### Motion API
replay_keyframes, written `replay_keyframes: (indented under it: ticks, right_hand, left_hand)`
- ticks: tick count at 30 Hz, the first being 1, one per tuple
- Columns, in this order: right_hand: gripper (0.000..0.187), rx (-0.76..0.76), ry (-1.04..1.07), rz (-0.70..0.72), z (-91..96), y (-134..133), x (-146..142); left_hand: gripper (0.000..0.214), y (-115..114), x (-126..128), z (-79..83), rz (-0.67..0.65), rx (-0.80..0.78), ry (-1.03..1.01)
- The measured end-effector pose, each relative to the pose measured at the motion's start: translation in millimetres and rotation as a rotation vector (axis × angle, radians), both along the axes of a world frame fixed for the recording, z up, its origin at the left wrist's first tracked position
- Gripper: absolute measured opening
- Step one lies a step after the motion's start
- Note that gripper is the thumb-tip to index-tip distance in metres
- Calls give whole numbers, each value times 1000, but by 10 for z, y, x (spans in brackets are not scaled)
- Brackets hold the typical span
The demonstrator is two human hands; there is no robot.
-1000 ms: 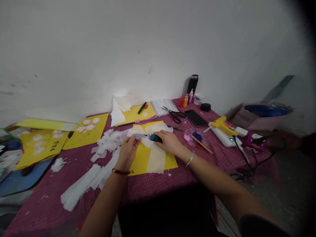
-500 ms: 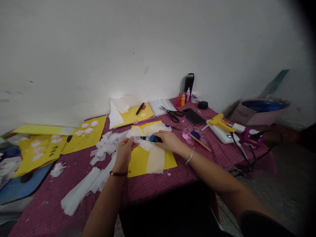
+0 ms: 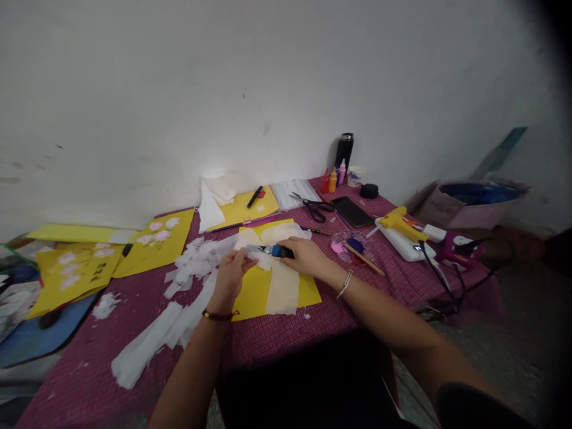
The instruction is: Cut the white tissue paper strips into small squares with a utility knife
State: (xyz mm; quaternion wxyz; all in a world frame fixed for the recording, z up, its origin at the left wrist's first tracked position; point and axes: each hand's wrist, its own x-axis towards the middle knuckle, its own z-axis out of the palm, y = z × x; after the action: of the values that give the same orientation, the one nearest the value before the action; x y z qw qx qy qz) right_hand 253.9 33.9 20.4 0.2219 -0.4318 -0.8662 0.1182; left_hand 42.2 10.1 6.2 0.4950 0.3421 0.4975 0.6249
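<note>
My right hand (image 3: 301, 256) is closed around a blue-and-black box cutter (image 3: 277, 251), its shiny metal end pointing left. The thumb and fingers of my left hand (image 3: 232, 273) pinch thin white tissue paper (image 3: 251, 253), and the metal end of the cutter lies against this paper. Below both hands is a yellow sheet (image 3: 254, 292) with pale cream paper pieces (image 3: 282, 289) spread over it. A heap of torn white paper strips (image 3: 196, 262) lies left of my left hand.
Scissors (image 3: 316, 208), a phone (image 3: 352, 211) and small paint bottles (image 3: 333, 180) sit behind my right hand. A yellow glue gun (image 3: 402, 225) with a black cord is at right. Yellow sheets with pink flowers (image 3: 158, 235) lie at left; a black flask (image 3: 344, 149) stands by the wall.
The metal end of the box cutter shows less clearly, with more white paper around it. My left hand has shifted slightly right, while my right hand keeps nearly the same place.
</note>
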Motion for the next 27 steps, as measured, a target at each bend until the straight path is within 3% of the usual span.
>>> replay_keyframes:
  ticks: [13,27]
  right_hand:
    - [40,-28,11,-18,-19,-67,-95]
    - [36,-13,12,-15,-40,-64,-98]
  left_hand:
    - [24,-6,35,-21,7,76,-9]
    - [15,-60,172,-26,-86,21,17]
